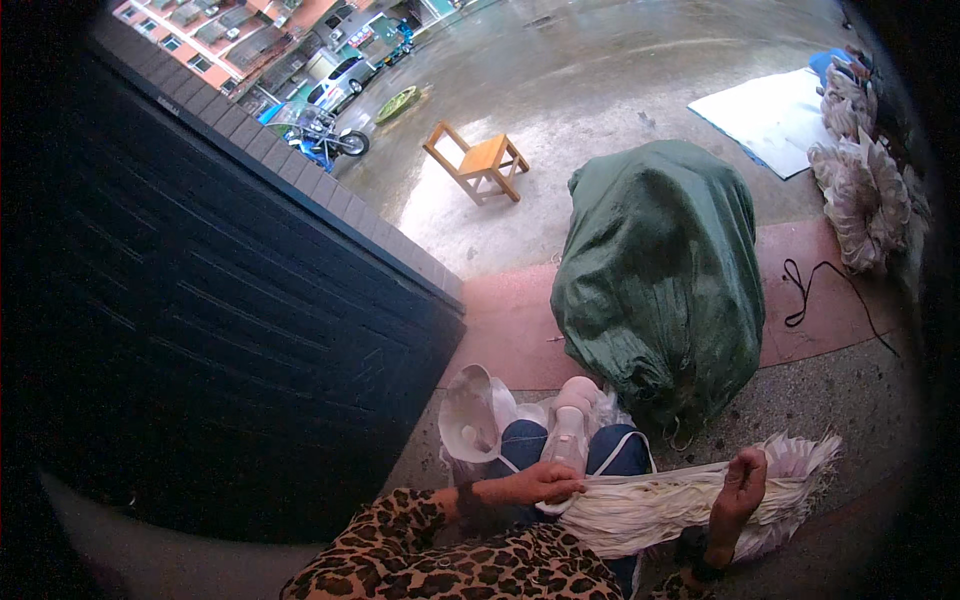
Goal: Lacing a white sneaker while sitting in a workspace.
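Feather bundle (pixel 690 495) across lap, left hand (pixel 545 483), right hand (pixel 740 487) gripping it

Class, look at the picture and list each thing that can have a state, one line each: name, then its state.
left hand: closed on the narrow end of the feather bundle
right hand: gripping the feather bundle near its fanned end
feather bundle: lying across the lap, held at both ends
green sack: full, on the ground
wooden chair: upright, empty
black cord: loose on the ground
motorbike: parked

Leopard-print sleeves (pixel 440 555), white feather bundle (pixel 660 505), dk green sack (pixel 660 280), blue jeans (pixel 610 452)
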`<state>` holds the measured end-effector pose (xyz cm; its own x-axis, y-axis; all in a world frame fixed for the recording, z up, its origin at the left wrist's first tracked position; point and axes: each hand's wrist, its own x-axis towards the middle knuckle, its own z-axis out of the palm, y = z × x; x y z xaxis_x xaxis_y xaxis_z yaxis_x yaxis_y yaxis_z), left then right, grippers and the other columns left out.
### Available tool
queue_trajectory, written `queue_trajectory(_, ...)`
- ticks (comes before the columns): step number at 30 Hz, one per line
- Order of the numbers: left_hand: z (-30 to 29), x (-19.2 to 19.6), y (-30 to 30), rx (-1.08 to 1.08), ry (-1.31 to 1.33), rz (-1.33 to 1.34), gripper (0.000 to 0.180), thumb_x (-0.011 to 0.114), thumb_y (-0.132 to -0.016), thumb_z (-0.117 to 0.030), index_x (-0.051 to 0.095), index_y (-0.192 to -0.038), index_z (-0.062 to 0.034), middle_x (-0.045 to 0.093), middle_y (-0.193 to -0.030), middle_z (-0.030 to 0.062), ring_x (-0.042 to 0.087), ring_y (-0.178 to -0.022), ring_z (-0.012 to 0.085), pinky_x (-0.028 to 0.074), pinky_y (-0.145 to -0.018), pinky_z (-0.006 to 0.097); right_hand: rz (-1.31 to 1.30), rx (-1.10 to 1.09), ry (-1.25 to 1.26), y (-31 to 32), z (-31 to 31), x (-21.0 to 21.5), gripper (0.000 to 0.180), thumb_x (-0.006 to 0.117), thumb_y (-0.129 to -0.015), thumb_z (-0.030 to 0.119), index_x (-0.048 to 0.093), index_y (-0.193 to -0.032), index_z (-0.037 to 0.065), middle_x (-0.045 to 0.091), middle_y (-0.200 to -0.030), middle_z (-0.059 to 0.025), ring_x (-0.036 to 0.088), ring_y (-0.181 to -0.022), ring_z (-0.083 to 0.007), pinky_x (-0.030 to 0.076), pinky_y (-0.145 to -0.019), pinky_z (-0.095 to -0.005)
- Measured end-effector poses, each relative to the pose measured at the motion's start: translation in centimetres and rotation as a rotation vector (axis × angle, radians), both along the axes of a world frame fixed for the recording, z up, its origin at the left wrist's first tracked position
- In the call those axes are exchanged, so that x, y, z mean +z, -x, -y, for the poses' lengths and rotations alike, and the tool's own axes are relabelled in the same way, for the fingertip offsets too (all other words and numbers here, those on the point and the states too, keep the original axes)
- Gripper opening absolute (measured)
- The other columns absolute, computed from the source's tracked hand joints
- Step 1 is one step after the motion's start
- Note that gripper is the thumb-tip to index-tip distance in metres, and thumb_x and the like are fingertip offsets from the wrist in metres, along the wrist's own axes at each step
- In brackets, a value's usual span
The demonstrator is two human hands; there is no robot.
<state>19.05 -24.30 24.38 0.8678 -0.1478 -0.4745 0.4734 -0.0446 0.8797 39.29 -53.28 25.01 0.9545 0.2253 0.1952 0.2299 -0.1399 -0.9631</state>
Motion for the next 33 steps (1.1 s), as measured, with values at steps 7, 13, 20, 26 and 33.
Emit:
queue_trajectory(7,-1.0,-3.3,2.0,0.083,-0.124,-0.192,0.025,0.059,-0.098,-0.03,0.063,-0.103,-0.0057,0.053,-0.072,-0.004,0.045,-0.062,0.0051,0.037,-0.054,0.022,0.377,0.338,0.376,0.9,-5.6,-3.8,0.016,0.057,-0.083,-0.001,0.059,-0.099,-0.001,0.061,-0.097,-0.0191,0.058,-0.089,-0.0378,0.048,-0.079,-0.044)
queue_trajectory(13,-0.9,-6.1,1.5,-0.009,-0.157,-0.149,0.034,0.052,-0.099,-0.036,0.061,-0.104,-0.0028,0.058,-0.082,0.0023,0.052,-0.071,0.0131,0.044,-0.063,0.031,0.102,0.874,0.028,7.8,-12.9,-7.0,0.029,0.057,-0.088,0.006,0.057,-0.115,-0.003,0.063,-0.102,-0.0233,0.06,-0.093,-0.0415,0.049,-0.082,-0.0459)
queue_trajectory(20,-2.2,-6.2,2.7,0.324,0.174,-0.009,0.029,0.053,-0.099,-0.031,0.062,-0.097,-0.0034,0.061,-0.077,0.0008,0.056,-0.064,0.0113,0.046,-0.057,0.026,-0.089,1.055,0.345,10.2,-14.5,-6.6,0.03,0.048,-0.098,0.023,0.055,-0.117,0.001,0.062,-0.103,-0.0236,0.06,-0.089,-0.0426,0.049,-0.076,-0.0478)
queue_trajectory(26,-1.0,-2.0,2.1,0.577,0.197,-0.171,0.027,0.052,-0.1,-0.026,0.06,-0.089,-0.0029,0.06,-0.068,0.0023,0.056,-0.055,0.0104,0.046,-0.051,0.024,-0.154,0.966,0.22,11.3,-14.3,-6.3,0.023,0.054,-0.094,0.02,0.062,-0.111,0.007,0.066,-0.089,-0.0217,0.064,-0.08,-0.0412,0.051,-0.067,-0.0445)
queue_trajectory(33,-6.2,-6.7,3.6,0.355,-0.688,0.232,0.023,0.062,-0.092,-0.021,0.063,-0.096,0.0014,0.064,-0.079,0.0107,0.063,-0.073,0.0205,0.051,-0.066,0.035,-0.042,0.689,0.295,10.7,-16.1,-7.6,0.022,0.057,-0.091,0.02,0.066,-0.09,0.0,0.064,-0.089,-0.0201,0.061,-0.085,-0.0406,0.048,-0.073,-0.0452)
